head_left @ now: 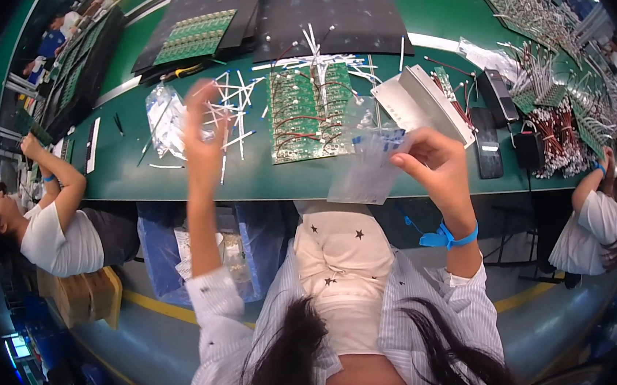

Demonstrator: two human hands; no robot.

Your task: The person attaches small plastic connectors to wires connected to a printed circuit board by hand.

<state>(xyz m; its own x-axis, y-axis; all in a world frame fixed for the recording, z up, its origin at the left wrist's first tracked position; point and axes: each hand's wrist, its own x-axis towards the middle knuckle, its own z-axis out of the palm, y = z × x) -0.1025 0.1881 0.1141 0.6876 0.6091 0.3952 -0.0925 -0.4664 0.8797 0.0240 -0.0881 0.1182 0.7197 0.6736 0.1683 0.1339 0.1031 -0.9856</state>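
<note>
My right hand (434,163) pinches the edge of a clear plastic bag (355,181). Several white flat cables with blue ends show through the bag's upper part. It hangs over the table's front edge, partly in front of the panel of green circuit boards (294,117), where red and black wires arch across. To the left my left hand (203,125) is raised, smeared by motion; its thumb and fingers look apart, with nothing seen between them. Behind it lie loose white flat cables (238,118) and a crumpled clear bag (165,121).
A pale metal plate (411,103) leans right of the panel, beside a black phone (488,144) and bundled red wires (557,138). Black mats (330,14) cover the back of the green table. Co-workers sit left and right. A blue-lined bin (159,242) stands below.
</note>
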